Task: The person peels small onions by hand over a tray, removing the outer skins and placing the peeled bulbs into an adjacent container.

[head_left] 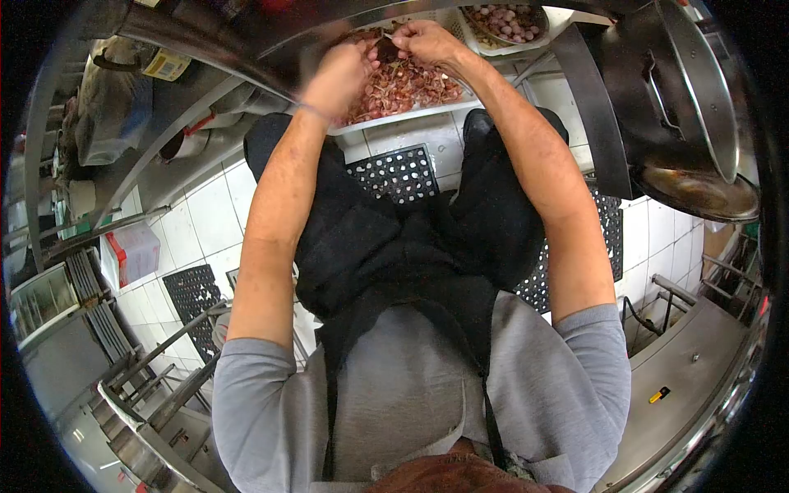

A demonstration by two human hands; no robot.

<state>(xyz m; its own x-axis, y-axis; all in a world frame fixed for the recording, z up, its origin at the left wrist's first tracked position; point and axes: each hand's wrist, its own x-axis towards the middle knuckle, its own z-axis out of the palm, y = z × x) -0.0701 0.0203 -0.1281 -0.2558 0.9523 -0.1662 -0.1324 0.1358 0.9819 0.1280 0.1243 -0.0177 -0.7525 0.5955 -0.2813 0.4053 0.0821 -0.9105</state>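
At far left, a red-and-white box (130, 255) stands on the tiled floor (205, 215). Left of centre, the left hand (339, 78) is held over the white tray (403, 119), its fingers bent inward; it is blurred, and whether it grips anything cannot be told. Reddish scraps (403, 94), papery in look, lie heaped inside the tray, below and between the hands. A perforated black mat (394, 174) lies on the floor between the knees. The right hand (427, 41), just beside the left, has thumb and fingers narrowed in a pinch on a small pale item (388, 35), too small to identify. Farther right are round pinkish bulbs (509, 25) in a container, then a large metal pot (674, 90).
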